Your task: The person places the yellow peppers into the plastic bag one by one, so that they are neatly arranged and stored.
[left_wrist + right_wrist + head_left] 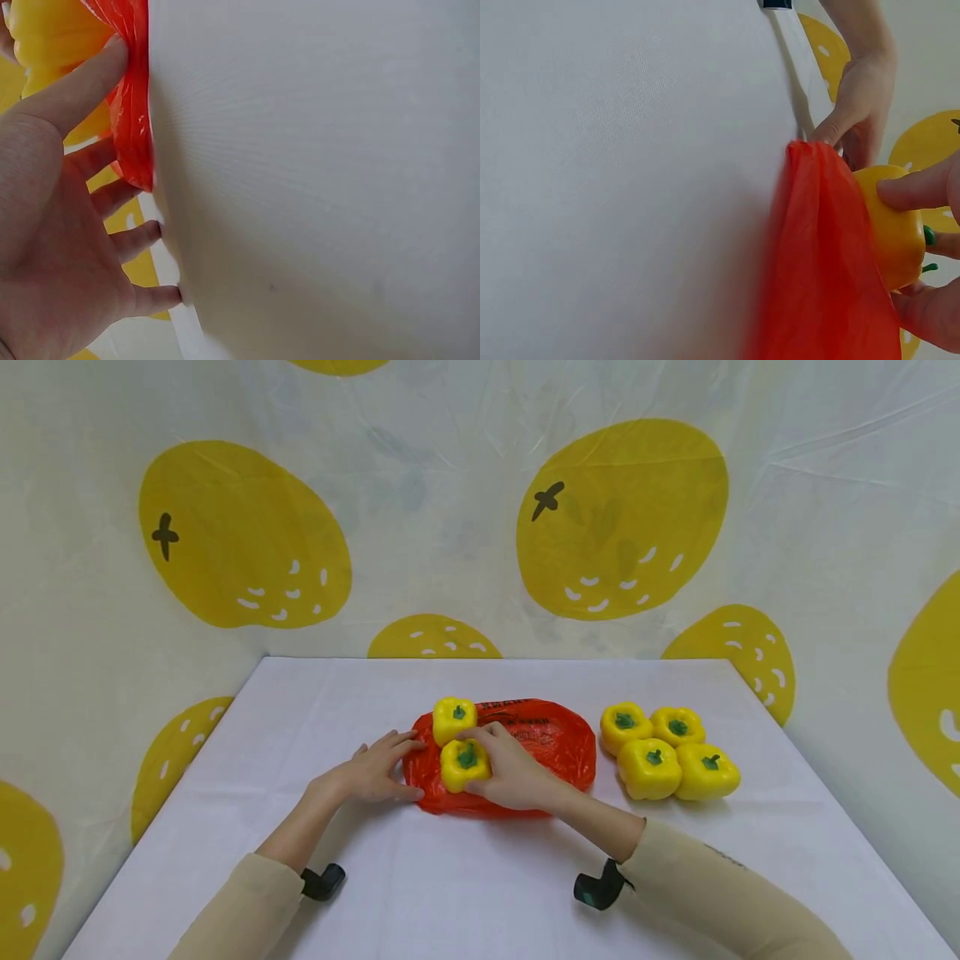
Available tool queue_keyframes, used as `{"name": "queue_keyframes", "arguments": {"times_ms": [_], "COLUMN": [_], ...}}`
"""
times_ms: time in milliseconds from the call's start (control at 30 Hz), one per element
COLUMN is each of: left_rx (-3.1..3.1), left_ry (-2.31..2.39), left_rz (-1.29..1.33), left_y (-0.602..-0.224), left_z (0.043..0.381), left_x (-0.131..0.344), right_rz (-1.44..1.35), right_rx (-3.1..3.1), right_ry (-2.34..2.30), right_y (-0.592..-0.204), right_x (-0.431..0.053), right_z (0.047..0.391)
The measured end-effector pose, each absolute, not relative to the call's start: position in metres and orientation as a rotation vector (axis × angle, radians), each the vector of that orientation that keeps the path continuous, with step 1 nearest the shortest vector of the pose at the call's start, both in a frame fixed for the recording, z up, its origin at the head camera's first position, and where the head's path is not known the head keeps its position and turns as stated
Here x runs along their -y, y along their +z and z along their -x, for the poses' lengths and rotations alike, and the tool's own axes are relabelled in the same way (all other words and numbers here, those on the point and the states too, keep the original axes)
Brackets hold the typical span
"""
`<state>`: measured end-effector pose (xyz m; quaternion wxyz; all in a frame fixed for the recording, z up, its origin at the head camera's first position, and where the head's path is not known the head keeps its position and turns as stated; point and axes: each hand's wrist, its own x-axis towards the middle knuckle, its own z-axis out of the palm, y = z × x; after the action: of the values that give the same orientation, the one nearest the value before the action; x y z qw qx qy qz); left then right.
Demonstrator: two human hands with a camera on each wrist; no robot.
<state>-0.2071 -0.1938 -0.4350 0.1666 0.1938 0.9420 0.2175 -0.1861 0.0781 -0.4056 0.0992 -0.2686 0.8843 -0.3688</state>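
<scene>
A red plastic bag with dark print lies flat on the white table. On its left part are two yellow bell peppers with green stems. My right hand grips the nearer bell pepper from the right, thumb on its near side; the right wrist view shows the thumb against its yellow skin. The farther bell pepper stands just behind it. At the bag's left edge rests my left hand, fingers spread and fairly straight. Its thumb touches the red plastic in the left wrist view.
Several more yellow bell peppers stand in a close group right of the bag. A white cloth covers the table. Behind it hangs a pale curtain with large yellow fruit prints. Black wrist mounts sit beneath both forearms.
</scene>
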Motion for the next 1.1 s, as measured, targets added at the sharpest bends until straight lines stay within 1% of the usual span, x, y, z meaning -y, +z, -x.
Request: {"name": "queue_keyframes", "arguments": {"times_ms": [700,867,1100], "left_rx": [-2.688,-2.684,-2.685], "left_ry": [0.618,0.622,0.624], "left_rz": [-0.565,-0.556,-0.557], "left_y": [-0.435,-0.436,-0.437], "left_z": [0.207,0.207,0.208], "left_x": [0.195,0.195,0.195], "right_rz": [0.721,0.680,0.705], "right_rx": [-2.645,-2.648,-2.673], "right_ry": [-1.108,-1.117,-1.103], "right_y": [-0.415,-0.416,-0.412], "right_x": [-0.063,-0.064,-0.073], "right_z": [0.187,0.187,0.188]}}
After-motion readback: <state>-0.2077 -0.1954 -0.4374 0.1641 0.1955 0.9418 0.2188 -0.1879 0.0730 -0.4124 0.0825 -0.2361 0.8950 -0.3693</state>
